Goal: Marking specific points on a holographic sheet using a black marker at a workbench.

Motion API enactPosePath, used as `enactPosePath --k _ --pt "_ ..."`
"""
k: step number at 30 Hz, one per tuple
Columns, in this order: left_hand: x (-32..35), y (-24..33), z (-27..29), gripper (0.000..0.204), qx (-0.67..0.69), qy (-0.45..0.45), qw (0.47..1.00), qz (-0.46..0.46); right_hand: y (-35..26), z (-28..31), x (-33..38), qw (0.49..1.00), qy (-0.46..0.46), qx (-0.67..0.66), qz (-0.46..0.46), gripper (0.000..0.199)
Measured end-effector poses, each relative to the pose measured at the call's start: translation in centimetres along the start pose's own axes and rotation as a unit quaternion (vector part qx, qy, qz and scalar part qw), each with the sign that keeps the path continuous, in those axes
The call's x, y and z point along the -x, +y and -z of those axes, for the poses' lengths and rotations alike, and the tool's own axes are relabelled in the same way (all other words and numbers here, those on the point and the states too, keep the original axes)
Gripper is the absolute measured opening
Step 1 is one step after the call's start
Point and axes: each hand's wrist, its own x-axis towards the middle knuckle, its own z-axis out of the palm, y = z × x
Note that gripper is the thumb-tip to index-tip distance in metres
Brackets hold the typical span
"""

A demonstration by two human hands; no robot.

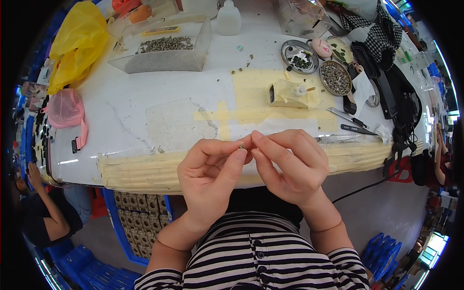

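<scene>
My left hand (205, 169) is closed in a pinch, with a tiny greyish metal part (242, 145) between thumb and forefinger. Right beside it, my right hand (295, 166) also pinches, its fingertips almost touching the left ones. Whatever sits in the right fingertips is too small to make out. Both hands are raised in front of the table's taped front edge (140, 171). Beyond them stands a small tape-wrapped block (287, 94) with a white peg on it. To the right lie black tweezers (357, 129) and a slim pointed tool (345, 116).
A clear bin (193, 63) of small metal parts stands at the far left. Round dishes hold dark green bits (299, 56) and metal pieces (336, 77). A yellow bag (77, 43) and pink mesh pouch (66, 108) lie left. Below sits a blue crate (116, 227).
</scene>
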Motion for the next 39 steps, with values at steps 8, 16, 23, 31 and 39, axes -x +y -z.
enactPosePath --k 8,16,23,31,39 --pt "0.2 0.1 -0.1 0.014 0.042 -0.011 0.999 -0.012 -0.3 0.0 0.0 0.992 0.01 -0.093 -0.086 0.027" --pt "-0.3 0.7 0.2 0.01 0.133 -0.013 0.987 0.09 0.0 0.4 0.3 0.998 0.004 -0.054 -0.039 0.026" --pt "-0.9 1.0 1.0 0.011 0.191 -0.069 0.946 0.252 1.2 1.1 0.8 0.951 -0.036 -0.272 -0.141 0.024" --pt "-0.9 1.2 0.6 0.01 0.182 -0.072 0.95 0.244 1.2 0.9 1.0 0.934 -0.047 -0.312 -0.168 0.022" --pt "-0.8 1.2 0.4 0.009 0.174 -0.068 0.954 0.234 1.4 0.9 1.2 0.918 -0.059 -0.345 -0.188 0.022"
